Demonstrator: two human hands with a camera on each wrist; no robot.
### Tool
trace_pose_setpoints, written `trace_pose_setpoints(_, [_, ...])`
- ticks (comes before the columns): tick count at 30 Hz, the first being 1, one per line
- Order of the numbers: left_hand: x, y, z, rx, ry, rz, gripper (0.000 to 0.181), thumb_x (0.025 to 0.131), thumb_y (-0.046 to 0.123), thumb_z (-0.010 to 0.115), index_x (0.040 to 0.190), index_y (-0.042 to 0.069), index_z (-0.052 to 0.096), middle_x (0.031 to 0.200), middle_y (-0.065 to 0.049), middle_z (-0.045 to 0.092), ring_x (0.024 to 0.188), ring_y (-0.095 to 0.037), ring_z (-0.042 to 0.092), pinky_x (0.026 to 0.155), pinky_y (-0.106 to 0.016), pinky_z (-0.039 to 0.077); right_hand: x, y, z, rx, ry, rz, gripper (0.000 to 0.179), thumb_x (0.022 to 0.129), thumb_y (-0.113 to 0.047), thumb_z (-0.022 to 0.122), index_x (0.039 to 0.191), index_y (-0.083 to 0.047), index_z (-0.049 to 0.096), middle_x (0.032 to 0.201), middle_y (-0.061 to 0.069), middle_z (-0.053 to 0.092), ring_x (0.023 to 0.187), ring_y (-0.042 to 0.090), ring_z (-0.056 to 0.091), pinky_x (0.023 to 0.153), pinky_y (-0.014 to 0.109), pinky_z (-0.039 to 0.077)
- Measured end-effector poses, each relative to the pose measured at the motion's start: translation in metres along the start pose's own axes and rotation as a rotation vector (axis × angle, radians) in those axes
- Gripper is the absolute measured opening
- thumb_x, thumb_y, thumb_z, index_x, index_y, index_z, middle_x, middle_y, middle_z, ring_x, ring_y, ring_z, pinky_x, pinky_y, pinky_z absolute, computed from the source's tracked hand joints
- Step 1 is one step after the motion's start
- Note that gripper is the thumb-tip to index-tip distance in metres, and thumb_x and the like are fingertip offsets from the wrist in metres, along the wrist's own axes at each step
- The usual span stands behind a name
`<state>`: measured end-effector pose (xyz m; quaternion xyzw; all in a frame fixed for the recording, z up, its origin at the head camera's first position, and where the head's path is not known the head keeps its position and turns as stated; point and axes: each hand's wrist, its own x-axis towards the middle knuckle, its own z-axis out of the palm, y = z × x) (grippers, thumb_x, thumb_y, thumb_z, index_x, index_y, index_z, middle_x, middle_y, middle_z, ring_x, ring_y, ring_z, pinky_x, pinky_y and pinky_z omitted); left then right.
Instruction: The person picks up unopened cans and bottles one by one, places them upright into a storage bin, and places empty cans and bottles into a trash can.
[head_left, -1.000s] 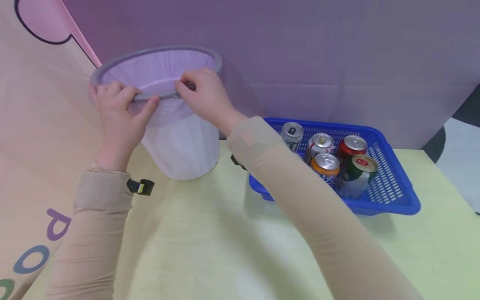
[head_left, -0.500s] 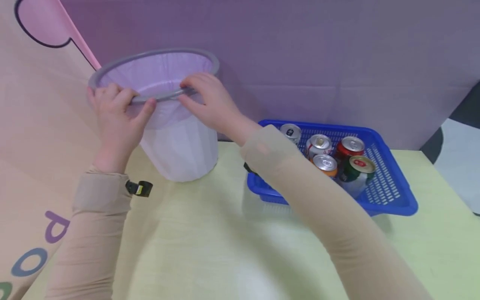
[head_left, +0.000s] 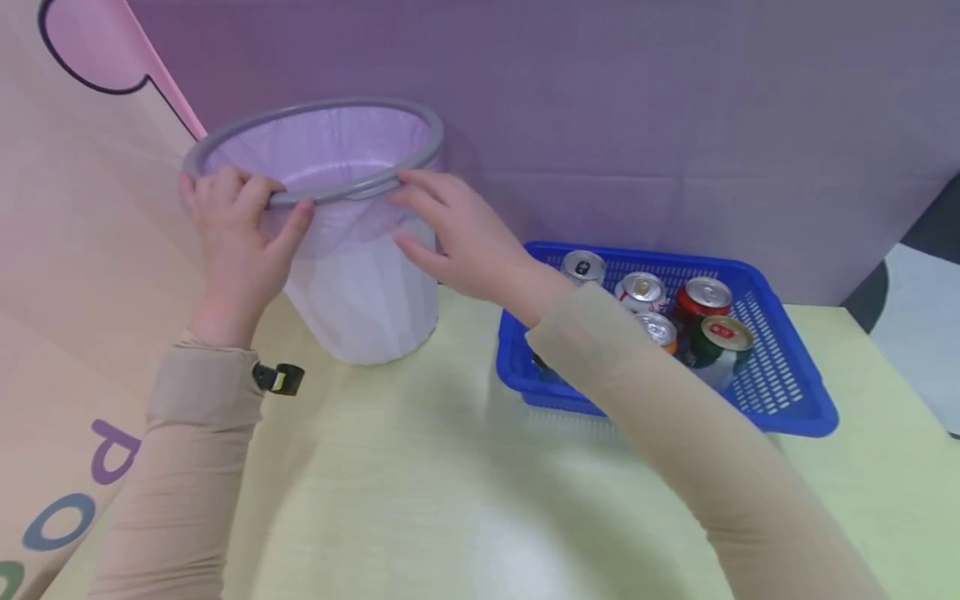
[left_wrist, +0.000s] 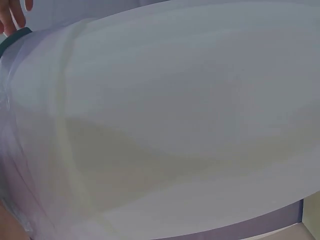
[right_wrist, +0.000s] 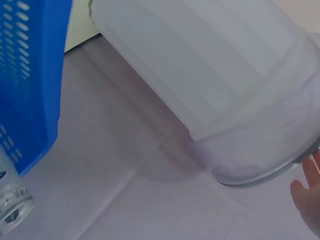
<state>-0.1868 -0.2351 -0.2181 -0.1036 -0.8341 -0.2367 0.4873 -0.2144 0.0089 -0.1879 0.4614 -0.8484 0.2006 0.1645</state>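
A white waste bin (head_left: 367, 304) stands upright at the left back of the table, lined with a thin purplish bag (head_left: 322, 146). A grey ring (head_left: 337, 104) runs round its mouth over the bag. My left hand (head_left: 240, 242) grips the near left part of the ring, fingers over the top and thumb outside. At the ring's near right side, my right hand (head_left: 472, 237) is spread, fingertips by the edge and thumb apart, holding nothing. In the right wrist view, the right fingers (right_wrist: 311, 185) show beside the ring; the bin's wall (left_wrist: 200, 90) fills most of the left wrist view.
To the right, a blue plastic basket (head_left: 813, 400) holds several drink cans, among them a red can (head_left: 702, 300) and a green can (head_left: 720, 346). My right forearm (head_left: 652, 400) passes over its front left corner. A purple backdrop (head_left: 600, 108) rises behind the table.
My right hand has slid rightward along the ring, from pinching near its front middle to spread fingers at its near right side. The left hand keeps its place.
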Motion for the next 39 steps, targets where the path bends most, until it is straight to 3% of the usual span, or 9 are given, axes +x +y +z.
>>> trace_pose_setpoints(7, [-0.004,-0.002,0.002,0.020,0.011,0.051,0.062,0.089,0.054,0.046,0.098,-0.006,0.053,0.102,-0.026,0.044,0.107,-0.039,0.039,0.113,-0.045,-0.001,-0.036,0.006,0.002,-0.095,-0.076,-0.128,0.037,0.096,-0.027,0.054,0.125,-0.004,0.057,0.134,0.016,0.052,0.126,0.030,0.047,0.111,0.042,0.028])
trace_pose_setpoints(14, [-0.013,-0.004,0.004,0.022,0.010,0.076,0.047,0.087,0.037,0.050,0.114,-0.001,0.048,0.118,-0.022,0.040,0.122,-0.035,0.032,0.114,-0.043,-0.003,-0.082,0.016,-0.001,-0.015,-0.199,0.059,0.040,0.097,-0.034,0.051,0.127,-0.007,0.057,0.132,0.012,0.054,0.125,0.028,0.048,0.107,0.043,0.035])
trace_pose_setpoints(22, [-0.025,-0.007,0.000,-0.009,-0.027,0.074,0.060,0.089,0.036,0.051,0.142,0.014,0.033,0.147,-0.014,0.026,0.141,-0.035,0.013,0.117,-0.041,0.001,-0.140,0.028,0.007,0.050,-0.180,0.208,0.042,0.096,-0.034,0.054,0.127,-0.006,0.057,0.136,0.013,0.051,0.129,0.030,0.044,0.107,0.047,0.034])
trace_pose_setpoints(27, [-0.038,-0.006,0.004,-0.042,0.001,0.063,0.063,0.091,0.039,0.051,0.148,0.039,0.023,0.152,-0.024,0.015,0.145,-0.038,0.003,0.117,-0.043,-0.002,-0.171,0.034,0.013,0.065,-0.172,0.294,0.041,0.095,-0.032,0.057,0.127,-0.007,0.056,0.136,0.014,0.050,0.128,0.032,0.045,0.103,0.050,0.038])
trace_pose_setpoints(30, [-0.049,-0.001,0.007,-0.084,0.029,0.047,0.069,0.089,0.034,0.054,0.144,0.052,0.018,0.150,-0.031,0.012,0.145,-0.037,0.001,0.116,-0.044,-0.002,-0.186,0.035,0.013,0.051,-0.142,0.304,0.038,0.093,-0.028,0.059,0.125,-0.006,0.058,0.132,0.015,0.054,0.124,0.033,0.049,0.101,0.051,0.040])
trace_pose_setpoints(34, [-0.067,0.010,0.010,-0.123,0.011,0.042,0.067,0.091,0.033,0.054,0.144,0.055,0.017,0.148,-0.035,0.007,0.145,-0.036,0.001,0.116,-0.047,-0.002,-0.205,0.038,0.013,0.037,-0.090,0.296,0.034,0.092,-0.024,0.062,0.121,-0.006,0.060,0.126,0.013,0.058,0.119,0.032,0.053,0.097,0.051,0.042])
trace_pose_setpoints(39, [-0.088,0.027,0.018,-0.136,-0.015,0.070,0.055,0.096,0.043,0.047,0.147,0.040,0.028,0.152,-0.028,0.011,0.144,-0.040,0.007,0.115,-0.054,0.000,-0.225,0.046,0.012,0.026,-0.009,0.248,0.029,0.089,-0.018,0.065,0.114,-0.005,0.063,0.118,0.010,0.062,0.112,0.029,0.056,0.093,0.048,0.045])
